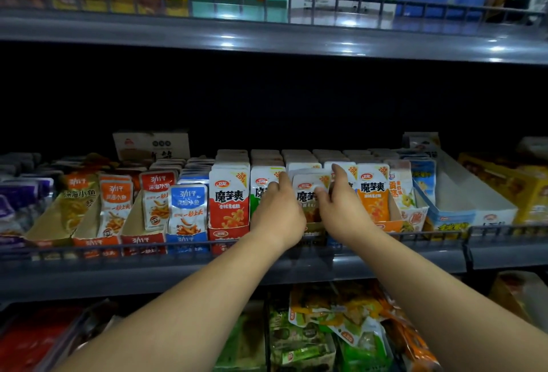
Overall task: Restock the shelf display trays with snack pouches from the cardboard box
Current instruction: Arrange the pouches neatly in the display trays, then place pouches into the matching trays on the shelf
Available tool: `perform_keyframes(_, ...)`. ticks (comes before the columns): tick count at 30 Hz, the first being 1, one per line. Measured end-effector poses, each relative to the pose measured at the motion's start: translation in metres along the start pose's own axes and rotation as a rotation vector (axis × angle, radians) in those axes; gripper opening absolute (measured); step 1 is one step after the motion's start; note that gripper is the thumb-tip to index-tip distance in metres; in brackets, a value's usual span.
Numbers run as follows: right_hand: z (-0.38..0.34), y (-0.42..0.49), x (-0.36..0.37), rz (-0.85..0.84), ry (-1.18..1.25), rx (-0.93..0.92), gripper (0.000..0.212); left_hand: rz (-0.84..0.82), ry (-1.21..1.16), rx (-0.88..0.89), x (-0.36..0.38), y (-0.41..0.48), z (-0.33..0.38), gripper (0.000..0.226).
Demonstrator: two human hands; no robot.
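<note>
Snack pouch (308, 193), right of the red pouches (228, 202), pinched by our left hand (278, 211) and right hand (341, 208); next we seat it upright.

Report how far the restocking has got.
Done: the red tray and orange tray look full. In hand: the right hand pinches a pouch over the middle tray, left hand at its other edge. Left: the white tray at the right looks empty; the box is out of view.

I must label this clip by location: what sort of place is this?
Probably a grocery shop aisle: metal shelves with wire rails, rows of snack pouches in cardboard display trays, and the left hand and right hand holding one pouch.
</note>
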State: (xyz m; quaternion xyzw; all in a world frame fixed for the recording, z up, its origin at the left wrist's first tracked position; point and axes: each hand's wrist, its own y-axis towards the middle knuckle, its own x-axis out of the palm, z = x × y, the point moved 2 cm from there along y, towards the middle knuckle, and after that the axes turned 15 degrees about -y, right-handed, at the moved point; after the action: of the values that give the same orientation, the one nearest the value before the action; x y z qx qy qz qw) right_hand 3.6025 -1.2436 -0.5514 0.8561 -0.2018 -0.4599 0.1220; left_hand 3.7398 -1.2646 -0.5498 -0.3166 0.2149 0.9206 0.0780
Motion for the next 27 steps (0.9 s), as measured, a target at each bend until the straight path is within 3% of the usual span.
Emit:
perform_keyframes(10,0.0,0.015,0.011,0.11,-0.223,-0.032,0.031,0.074,0.053,-0.016,0.005,0.002,-0.01,0.071)
perform_keyframes(13,0.002,0.013,0.015,0.157,-0.169,-0.063,0.035,0.136,0.048,0.038,0.005,0.002,-0.016,0.067)
perform_keyframes(17,0.007,0.001,0.015,0.192,-0.194,-0.107,0.061,0.124,0.014,0.062,0.005,0.001,-0.019,0.058)
perform_keyframes(22,-0.001,-0.035,0.007,0.325,-0.35,-0.211,0.048,0.156,-0.001,0.118,-0.006,-0.02,-0.014,0.06)
perform_keyframes(27,-0.017,-0.093,0.023,0.269,-0.298,-0.32,0.032,0.17,-0.029,0.157,-0.024,-0.073,-0.03,0.053)
